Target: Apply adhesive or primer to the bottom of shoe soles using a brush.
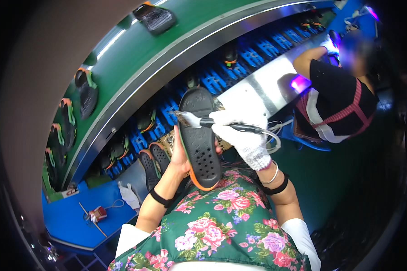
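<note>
A black shoe sole [199,151] with an orange edge and rows of small holes stands out in front of me, its holed end toward my body. My bare left hand [180,156] is wrapped around it from beneath, thumb along the left side and fingertips showing at the right. In a white knit glove, my right hand [248,142] grips a brush [193,120] with a dark handle. Its bristle end lies over the sole's upper left edge; I cannot tell whether it touches. A pale tube [276,140] loops beside the glove.
Several dark shoe parts [88,92] lie on a green conveyor belt [122,58] with a metal rail. Blue racks [253,56] line it. Two more soles [156,158] sit left of my hand. A blue table [72,221] is lower left; a co-worker [339,90] is at right.
</note>
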Demonstrator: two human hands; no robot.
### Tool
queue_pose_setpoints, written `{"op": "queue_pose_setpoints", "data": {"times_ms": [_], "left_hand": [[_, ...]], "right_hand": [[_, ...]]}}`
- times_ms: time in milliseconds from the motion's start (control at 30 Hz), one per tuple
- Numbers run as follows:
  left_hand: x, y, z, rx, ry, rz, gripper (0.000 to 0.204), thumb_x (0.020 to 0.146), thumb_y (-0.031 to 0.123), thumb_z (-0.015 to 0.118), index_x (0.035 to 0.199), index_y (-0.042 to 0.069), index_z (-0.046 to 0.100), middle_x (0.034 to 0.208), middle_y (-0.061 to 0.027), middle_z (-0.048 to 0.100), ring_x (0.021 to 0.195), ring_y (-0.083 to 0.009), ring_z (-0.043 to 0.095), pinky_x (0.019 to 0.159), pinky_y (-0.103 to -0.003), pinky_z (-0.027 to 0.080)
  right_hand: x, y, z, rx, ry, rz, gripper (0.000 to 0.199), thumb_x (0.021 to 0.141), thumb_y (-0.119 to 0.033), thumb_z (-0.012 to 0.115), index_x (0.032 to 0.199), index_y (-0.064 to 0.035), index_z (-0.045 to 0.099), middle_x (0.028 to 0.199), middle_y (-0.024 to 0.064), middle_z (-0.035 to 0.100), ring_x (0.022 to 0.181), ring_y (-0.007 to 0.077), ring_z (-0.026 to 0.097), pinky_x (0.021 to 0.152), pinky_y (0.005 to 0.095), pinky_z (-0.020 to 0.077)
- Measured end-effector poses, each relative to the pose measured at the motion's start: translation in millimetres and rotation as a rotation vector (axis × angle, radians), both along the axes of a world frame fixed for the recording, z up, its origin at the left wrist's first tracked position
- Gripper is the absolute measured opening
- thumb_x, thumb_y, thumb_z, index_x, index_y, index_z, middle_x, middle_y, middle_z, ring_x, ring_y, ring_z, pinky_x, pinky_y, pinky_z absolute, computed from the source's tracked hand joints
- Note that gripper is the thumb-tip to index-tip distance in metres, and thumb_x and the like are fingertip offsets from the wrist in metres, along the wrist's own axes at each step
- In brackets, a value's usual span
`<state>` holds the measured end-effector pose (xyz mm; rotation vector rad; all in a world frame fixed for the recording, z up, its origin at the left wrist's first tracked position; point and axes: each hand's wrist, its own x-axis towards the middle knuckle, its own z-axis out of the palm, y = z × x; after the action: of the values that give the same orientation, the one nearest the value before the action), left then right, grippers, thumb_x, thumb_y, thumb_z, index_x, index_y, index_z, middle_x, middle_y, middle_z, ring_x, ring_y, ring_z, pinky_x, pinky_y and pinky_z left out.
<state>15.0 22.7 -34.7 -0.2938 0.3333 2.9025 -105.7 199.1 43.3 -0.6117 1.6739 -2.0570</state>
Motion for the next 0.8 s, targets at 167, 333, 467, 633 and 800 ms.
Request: {"op": "queue_pose_setpoints", "data": {"times_ms": [167, 333, 467, 633, 800], "left_hand": [[-23.4, 13.4, 37.7, -0.004, -0.081, 0.297, 0.106, 0.089, 0.091, 0.024, 0.156, 0.009, 0.038, 0.144, -0.0148, 0.057, 0.120, -0.0326, 0.065, 0.102, -0.054, 0.054], [-29.5, 31.8, 47.4, -0.175, 0.023, 0.381, 0.101, 0.091, 0.089, 0.023, 0.152, 0.010, 0.045, 0.139, -0.0089, 0.061, 0.119, -0.0251, 0.065, 0.102, -0.042, 0.054], [-26.9, 39.6, 39.3, -0.105, 0.107, 0.387, 0.100, 0.092, 0.088, 0.021, 0.148, 0.011, 0.051, 0.137, -0.0071, 0.062, 0.117, -0.0224, 0.064, 0.103, -0.038, 0.052], [-28.0, 60.8, 44.4, -0.519, -0.104, 0.310, 0.104, 0.090, 0.091, 0.024, 0.158, 0.013, 0.037, 0.152, -0.0085, 0.050, 0.139, -0.0277, 0.048, 0.117, -0.047, 0.037], [-29.8, 46.6, 4.6, 0.204, 0.503, 0.221, 0.094, 0.096, 0.084, 0.024, 0.158, 0.014, 0.038, 0.153, -0.0068, 0.049, 0.140, -0.0250, 0.047, 0.119, -0.045, 0.036]], "right_hand": [[-8.6, -11.1, 18.0, -0.074, 0.412, -0.093, 0.020, 0.077, 0.002, 0.082, 0.097, 0.0007, 0.078, 0.095, 0.0138, 0.078, 0.085, 0.0167, 0.074, 0.073, 0.0310, 0.0589], [-18.5, -17.3, 39.8, 0.002, 0.787, -0.195, 0.020, 0.073, 0.004, 0.083, 0.091, -0.0033, 0.077, 0.095, 0.0130, 0.077, 0.082, 0.0233, 0.072, 0.075, 0.0337, 0.0572], [-29.3, -17.5, 38.3, 0.083, 1.053, -0.256, 0.030, 0.076, 0.000, 0.081, 0.104, -0.0066, 0.078, 0.104, 0.0094, 0.078, 0.091, 0.0244, 0.074, 0.083, 0.0357, 0.0584], [-15.0, -7.2, 28.5, 0.209, 0.957, -0.025, 0.045, 0.089, -0.002, 0.069, 0.133, -0.0008, 0.065, 0.130, 0.0145, 0.069, 0.118, 0.0291, 0.066, 0.101, 0.0359, 0.0517], [-5.7, -1.8, 22.3, 0.143, 0.955, 0.122, 0.042, 0.088, -0.006, 0.072, 0.130, -0.0025, 0.067, 0.128, 0.0142, 0.071, 0.116, 0.0287, 0.067, 0.099, 0.0364, 0.0522]]}}
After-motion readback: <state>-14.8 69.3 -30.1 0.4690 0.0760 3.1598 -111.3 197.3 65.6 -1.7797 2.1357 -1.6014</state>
